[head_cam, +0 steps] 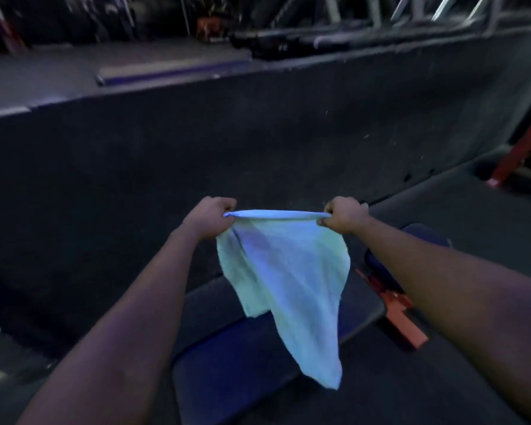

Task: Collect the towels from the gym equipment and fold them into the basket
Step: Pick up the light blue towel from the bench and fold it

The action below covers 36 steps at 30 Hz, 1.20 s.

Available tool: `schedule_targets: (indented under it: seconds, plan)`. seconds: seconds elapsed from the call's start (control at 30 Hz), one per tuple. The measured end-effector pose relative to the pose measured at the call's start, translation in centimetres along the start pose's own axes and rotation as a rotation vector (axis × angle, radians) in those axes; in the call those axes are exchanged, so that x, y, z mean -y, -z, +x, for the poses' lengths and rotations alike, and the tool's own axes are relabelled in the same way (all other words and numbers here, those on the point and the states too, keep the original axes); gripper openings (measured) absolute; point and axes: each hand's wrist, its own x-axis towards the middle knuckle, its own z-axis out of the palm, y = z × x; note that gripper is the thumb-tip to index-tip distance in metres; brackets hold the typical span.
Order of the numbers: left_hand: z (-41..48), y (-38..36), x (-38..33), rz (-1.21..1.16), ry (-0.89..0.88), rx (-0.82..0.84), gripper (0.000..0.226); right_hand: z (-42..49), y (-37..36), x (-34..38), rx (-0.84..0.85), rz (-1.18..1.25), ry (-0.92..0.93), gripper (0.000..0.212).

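Above bench (227, 363): towel (288, 277) stretched between hands.

The fingers (227, 207) of both hands curl around the top hem of the towel (284, 280), so the gripped corners are hidden inside the fists. Below the fingers, the hanging cloth covers part of the counter (227, 366), whose near end runs off the bottom edge. Far beyond the fingers, the gym equipment (319, 41) is blurred, dark and cut by the top edge.

A pale towel (288, 271) hangs unfolded in the air, its top edge stretched taut, lower corners drooping.
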Motion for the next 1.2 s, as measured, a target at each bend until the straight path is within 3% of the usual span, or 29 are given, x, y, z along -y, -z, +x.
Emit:
schedule_targets:
  seconds: [0.1, 0.17, 0.23, 0.3, 0.33, 0.37, 0.43, 0.47, 0.53, 0.6, 0.67, 0.8, 0.87, 0.93, 1.07, 1.13, 1.2]
  plan:
    - [1.1, 4.6, -1.5, 0.114, 0.274, -0.139, 0.012, -0.4, 4.3, 0.4, -0.129, 0.007, -0.006, 0.030]
    - [2.0, 6.9, -3.1, 0.155, 0.429, -0.180, 0.010, -0.4, 6.9, 1.4, -0.233, 0.129, 0.087, 0.029]
    - [3.3, 8.5, -5.8, 0.009, 0.329, -0.135, 0.033, -0.5, 9.6, 3.1, -0.324, 0.336, 0.242, 0.024]
    - [4.4, 9.2, -9.8, -0.252, 0.054, 0.013, 0.074, -1.0, 12.3, 5.1, -0.359, 0.479, 0.373, 0.021]
    - [4.8, 9.4, -12.0, -0.293, -0.017, 0.062, 0.081, -1.3, 13.7, 5.9, -0.352, 0.509, 0.426, 0.020]
    - [5.3, 9.2, -13.5, -0.263, -0.051, 0.064, 0.072, -1.4, 14.4, 6.4, -0.334, 0.521, 0.457, 0.019]
    - [6.3, 9.2, -15.6, -0.121, -0.060, -0.057, 0.027, -1.0, 14.8, 5.9, -0.297, 0.560, 0.446, 0.019]
    - [6.5, 9.1, -16.0, -0.102, -0.041, -0.137, 0.015, -0.8, 14.5, 5.2, -0.271, 0.617, 0.419, 0.023]
    - [6.5, 9.5, -15.8, -0.171, 0.025, -0.245, 0.015, -0.2, 13.2, 3.6, -0.201, 0.704, 0.364, 0.028]
    - [6.3, 10.3, -15.5, -0.253, 0.064, -0.298, 0.016, -0.2, 11.9, 2.8, -0.133, 0.722, 0.359, 0.021]
    - [6.1, 10.9, -15.5, -0.292, 0.099, -0.292, 0.019, -0.8, 11.2, 3.1, -0.104, 0.792, 0.391, 0.015]
    - [5.4, 10.7, -15.3, -0.287, 0.149, -0.362, 0.028, -1.2, 11.0, 5.3, -0.012, 0.872, 0.508, 0.023]
    - [4.9, 10.6, -15.0, -0.241, 0.150, -0.388, 0.039, -0.8, 10.7, 6.0, -0.071, 0.836, 0.503, 0.011]
    - [4.3, 11.0, -14.7, -0.206, 0.142, -0.384, 0.041, -0.2, 10.6, 6.3, -0.171, 0.846, 0.463, 0.011]
    - [3.2, 12.3, -14.5, -0.259, 0.013, -0.419, 0.008, -0.1, 11.5, 7.6, -0.189, 0.836, 0.482, 0.011]
    - [3.3, 13.0, -15.0, -0.252, -0.028, -0.403, 0.035, -0.1, 11.8, 8.3, -0.203, 0.819, 0.489, 0.006]
    - [3.8, 13.4, -15.6, -0.219, -0.001, -0.391, 0.040, -0.1, 11.7, 8.7, -0.167, 0.865, 0.497, 0.006]
